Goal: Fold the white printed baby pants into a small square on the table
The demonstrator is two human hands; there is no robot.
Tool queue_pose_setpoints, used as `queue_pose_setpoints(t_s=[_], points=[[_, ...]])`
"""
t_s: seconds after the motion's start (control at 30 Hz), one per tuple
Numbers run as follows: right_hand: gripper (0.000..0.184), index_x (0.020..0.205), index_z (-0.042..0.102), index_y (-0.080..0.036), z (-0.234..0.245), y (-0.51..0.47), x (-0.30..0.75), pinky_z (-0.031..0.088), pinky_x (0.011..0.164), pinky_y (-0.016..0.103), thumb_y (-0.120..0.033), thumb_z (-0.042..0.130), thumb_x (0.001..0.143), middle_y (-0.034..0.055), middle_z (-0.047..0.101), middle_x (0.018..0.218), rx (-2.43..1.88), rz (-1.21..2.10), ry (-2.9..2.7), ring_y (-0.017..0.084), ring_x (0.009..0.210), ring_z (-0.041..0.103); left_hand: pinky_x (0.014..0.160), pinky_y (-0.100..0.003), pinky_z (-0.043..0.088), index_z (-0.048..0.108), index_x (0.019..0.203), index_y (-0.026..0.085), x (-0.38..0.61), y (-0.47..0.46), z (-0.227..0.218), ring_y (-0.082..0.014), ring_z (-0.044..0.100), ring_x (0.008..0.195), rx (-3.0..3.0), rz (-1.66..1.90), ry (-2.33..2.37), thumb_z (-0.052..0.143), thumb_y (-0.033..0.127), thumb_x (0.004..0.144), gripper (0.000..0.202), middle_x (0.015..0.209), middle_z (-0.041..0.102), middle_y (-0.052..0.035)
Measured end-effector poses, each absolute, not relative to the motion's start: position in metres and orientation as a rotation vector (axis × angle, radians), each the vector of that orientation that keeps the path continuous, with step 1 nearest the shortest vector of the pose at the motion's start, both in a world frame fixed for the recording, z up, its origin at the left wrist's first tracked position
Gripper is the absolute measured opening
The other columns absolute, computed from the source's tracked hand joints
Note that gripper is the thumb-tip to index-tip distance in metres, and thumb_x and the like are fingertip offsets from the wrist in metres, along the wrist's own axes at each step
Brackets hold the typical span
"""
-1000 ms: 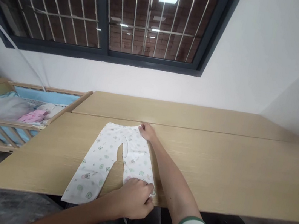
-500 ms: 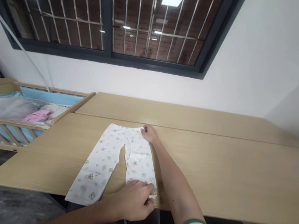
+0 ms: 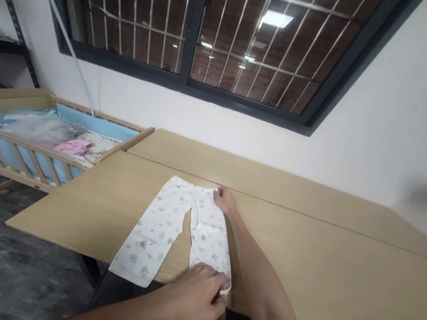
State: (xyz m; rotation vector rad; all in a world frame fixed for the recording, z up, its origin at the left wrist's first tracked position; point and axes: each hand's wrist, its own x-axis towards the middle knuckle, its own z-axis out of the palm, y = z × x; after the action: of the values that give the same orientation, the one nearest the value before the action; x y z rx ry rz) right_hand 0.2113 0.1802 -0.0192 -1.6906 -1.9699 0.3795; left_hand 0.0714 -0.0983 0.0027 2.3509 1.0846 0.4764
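Note:
A small pair of white baby pants (image 3: 170, 224) with a green print lies flat on the wooden table (image 3: 304, 252), waist away from me and legs toward me. My left hand (image 3: 196, 299) is closed on the cuff of the right leg at the table's near edge. My right hand (image 3: 225, 201) reaches across and pinches the right corner of the waistband. The left leg lies free, its cuff at the table edge.
A wooden baby cot (image 3: 31, 143) with blue lining and pink and white clothes stands left of the table. A barred dark-framed window (image 3: 202, 32) is in the white wall behind. Grey floor lies to the left.
Both hands keep their hold on the pants. The camera has turned and tilted, so the table and cot now appear slanted and shifted rightward.

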Motion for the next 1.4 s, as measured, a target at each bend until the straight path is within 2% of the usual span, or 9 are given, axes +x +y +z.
queue_pose_setpoints(t_s=[0.23, 0.5, 0.8, 0.93, 1.07, 1.17, 1.23, 1.33, 1.4], points=[[0.013, 0.093, 0.064, -0.02, -0.019, 0.18, 0.209, 0.042, 0.074, 0.027, -0.031, 0.058, 0.089, 0.0017, 0.068, 0.078, -1.7, 0.474, -1.9, 0.018, 0.078, 0.062, 0.094, -0.038, 0.048, 0.061, 0.104, 0.022, 0.068, -0.099, 0.003, -0.0261, 0.063, 0.099, 2.263, 0.507, 1.069, 0.051, 0.031, 0.09, 0.02, 0.096, 0.07, -0.007], [0.024, 0.106, 0.06, -0.016, 0.014, 0.186, 0.196, 0.049, 0.06, 0.025, -0.024, 0.064, 0.084, 0.0034, 0.067, 0.077, -1.613, 0.734, -1.702, 0.016, 0.066, 0.063, 0.07, -0.027, 0.045, 0.05, 0.077, 0.022, 0.052, -0.114, 0.021, -0.0168, 0.059, 0.076, 1.746, 0.803, 1.134, 0.056, 0.031, 0.087, 0.015, 0.076, 0.063, -0.0001], [0.032, 0.11, 0.059, -0.016, 0.041, 0.2, 0.083, 0.049, 0.06, 0.025, -0.024, 0.067, 0.08, 0.0042, 0.068, 0.086, -1.576, 0.755, -1.745, 0.015, 0.064, 0.063, 0.076, -0.03, 0.053, 0.054, 0.068, 0.021, -0.046, -0.155, 0.021, -0.0222, 0.07, 0.081, 1.041, 1.154, 1.126, 0.069, 0.061, 0.082, 0.045, 0.069, 0.067, -0.0013], [0.027, 0.108, 0.059, -0.02, 0.029, 0.188, 0.027, 0.05, 0.067, 0.029, -0.019, 0.064, 0.081, 0.007, 0.07, 0.096, -1.648, 0.672, -1.86, 0.019, 0.076, 0.068, 0.074, -0.033, 0.056, 0.06, 0.069, 0.02, -0.084, -0.166, -0.007, -0.025, 0.072, 0.077, 0.942, 1.18, 1.257, 0.071, 0.068, 0.076, 0.049, 0.071, 0.072, -0.0042], [0.022, 0.102, 0.061, -0.019, 0.021, 0.17, -0.004, 0.05, 0.083, 0.037, -0.014, 0.066, 0.081, 0.0151, 0.069, 0.105, -1.719, 0.551, -1.983, 0.03, 0.101, 0.068, 0.061, -0.032, 0.054, 0.06, 0.071, 0.022, -0.108, -0.174, -0.03, -0.0235, 0.068, 0.062, 1.216, 1.119, 1.654, 0.06, 0.063, 0.086, 0.043, 0.066, 0.07, -0.004], [0.022, 0.112, 0.061, -0.017, 0.022, 0.152, -0.015, 0.046, 0.097, 0.042, -0.019, 0.059, 0.09, 0.0192, 0.066, 0.119, -1.683, 0.482, -2.063, 0.032, 0.118, 0.062, 0.068, -0.034, 0.053, 0.065, 0.084, 0.024, -0.111, -0.182, -0.031, -0.0269, 0.07, 0.075, 1.736, 1.136, 2.135, 0.056, 0.047, 0.091, 0.025, 0.076, 0.072, -0.0055], [0.03, 0.124, 0.058, -0.016, 0.027, 0.132, -0.017, 0.042, 0.105, 0.043, -0.027, 0.053, 0.097, 0.0196, 0.061, 0.131, -1.509, 0.449, -2.196, 0.031, 0.125, 0.057, 0.08, -0.039, 0.053, 0.066, 0.105, 0.022, -0.103, -0.186, -0.026, -0.03, 0.07, 0.093, 2.098, 1.223, 2.243, 0.054, 0.039, 0.093, 0.023, 0.098, 0.074, -0.0101], [0.049, 0.14, 0.049, -0.015, 0.037, 0.081, -0.012, 0.038, 0.113, 0.044, -0.042, 0.051, 0.1, 0.0176, 0.051, 0.147, -0.939, 0.501, -2.529, 0.029, 0.136, 0.049, 0.095, -0.039, 0.049, 0.052, 0.139, 0.017, -0.081, -0.188, -0.026, -0.0301, 0.064, 0.118, 2.47, 1.235, 2.129, 0.051, 0.031, 0.094, 0.047, 0.13, 0.067, -0.0145], [0.058, 0.149, 0.043, -0.019, 0.043, 0.037, -0.001, 0.031, 0.119, 0.043, -0.049, 0.05, 0.1, 0.0131, 0.04, 0.159, -0.551, 0.623, -2.72, 0.028, 0.147, 0.037, 0.099, -0.04, 0.047, 0.039, 0.151, 0.014, -0.068, -0.187, -0.037, -0.0308, 0.061, 0.124, 2.58, 1.173, 2.108, 0.05, 0.03, 0.093, 0.061, 0.138, 0.063, -0.0161]])
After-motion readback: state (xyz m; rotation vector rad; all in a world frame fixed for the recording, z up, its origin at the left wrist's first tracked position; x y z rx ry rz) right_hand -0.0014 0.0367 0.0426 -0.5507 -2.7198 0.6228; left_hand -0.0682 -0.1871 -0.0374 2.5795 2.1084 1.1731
